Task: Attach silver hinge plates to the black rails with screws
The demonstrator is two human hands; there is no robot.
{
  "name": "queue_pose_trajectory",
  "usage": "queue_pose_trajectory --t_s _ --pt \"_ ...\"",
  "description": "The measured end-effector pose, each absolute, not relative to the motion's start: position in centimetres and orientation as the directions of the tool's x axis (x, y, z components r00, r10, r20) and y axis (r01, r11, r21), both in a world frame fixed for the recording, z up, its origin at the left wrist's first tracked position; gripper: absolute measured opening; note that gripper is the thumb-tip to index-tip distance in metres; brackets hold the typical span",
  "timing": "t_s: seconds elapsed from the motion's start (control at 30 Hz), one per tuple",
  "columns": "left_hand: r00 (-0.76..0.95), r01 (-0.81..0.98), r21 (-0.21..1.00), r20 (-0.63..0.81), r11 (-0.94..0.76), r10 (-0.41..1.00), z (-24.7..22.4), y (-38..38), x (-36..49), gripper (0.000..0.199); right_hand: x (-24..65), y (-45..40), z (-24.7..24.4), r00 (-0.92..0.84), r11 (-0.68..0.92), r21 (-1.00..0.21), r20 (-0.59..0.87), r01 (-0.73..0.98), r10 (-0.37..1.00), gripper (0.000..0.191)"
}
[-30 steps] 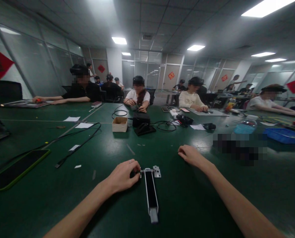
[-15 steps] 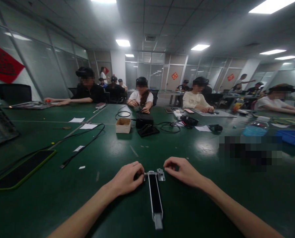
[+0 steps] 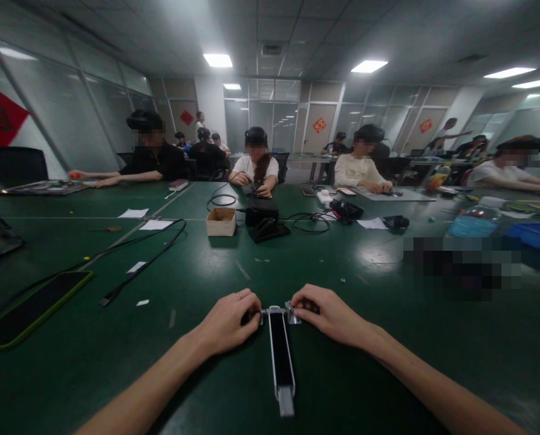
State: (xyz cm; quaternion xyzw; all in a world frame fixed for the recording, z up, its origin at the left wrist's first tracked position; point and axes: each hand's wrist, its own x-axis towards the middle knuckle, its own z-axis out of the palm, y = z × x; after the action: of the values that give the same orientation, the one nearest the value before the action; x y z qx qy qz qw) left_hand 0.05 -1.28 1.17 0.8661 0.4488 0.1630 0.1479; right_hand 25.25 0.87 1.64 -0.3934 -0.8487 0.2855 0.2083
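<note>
A long, narrow black bar with a silver frame (image 3: 281, 353) lies on the green table in front of me. Its near end carries a pale grey tip (image 3: 286, 403). Across the far end runs a short metal crosspiece, with a flat metal bracket (image 3: 293, 318) on its right side. My left hand (image 3: 230, 320) is closed, thumb and fingers pinching the left end of the crosspiece. My right hand (image 3: 328, 311) is closed too, its fingertips on the right bracket and covering part of it. What lies under the fingers is partly hidden.
A phone-like black panel with green edging (image 3: 36, 308) and a black cable (image 3: 145, 266) lie to the left. Beyond stand a small cardboard box (image 3: 221, 223) and a black box (image 3: 261, 212). A blue tray (image 3: 535, 237) sits at right. Several people work across the table.
My right hand has moved left and closed onto the right bracket, from which it was apart before. My left hand keeps its pinch on the left end. The view has shifted slightly.
</note>
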Motion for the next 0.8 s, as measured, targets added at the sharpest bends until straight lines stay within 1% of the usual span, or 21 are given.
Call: queue_pose_trajectory --t_s 0.13,0.33,0.43,0.8 --pt "0.544 0.727 0.401 0.159 -0.557 0.824 1.20 -1.32 0.05 0.012 25.15 0.76 1.46 -0.596 0.500 -0.669 0.106 0.549 0.796 0.014" --pt "0.542 0.730 0.406 0.146 -0.550 0.827 1.30 -1.34 0.07 0.011 24.97 0.69 1.27 -0.596 0.522 -0.628 0.114 0.577 0.795 0.014" --pt "0.546 0.725 0.399 0.162 -0.561 0.822 1.19 -1.34 0.03 0.011 24.96 0.72 1.07 -0.600 0.537 -0.609 0.122 0.584 0.790 0.013" --pt "0.553 0.714 0.387 0.199 -0.584 0.809 0.64 -1.14 -0.07 0.010 24.99 0.89 1.19 -0.630 0.578 -0.583 0.139 0.572 0.764 0.014"
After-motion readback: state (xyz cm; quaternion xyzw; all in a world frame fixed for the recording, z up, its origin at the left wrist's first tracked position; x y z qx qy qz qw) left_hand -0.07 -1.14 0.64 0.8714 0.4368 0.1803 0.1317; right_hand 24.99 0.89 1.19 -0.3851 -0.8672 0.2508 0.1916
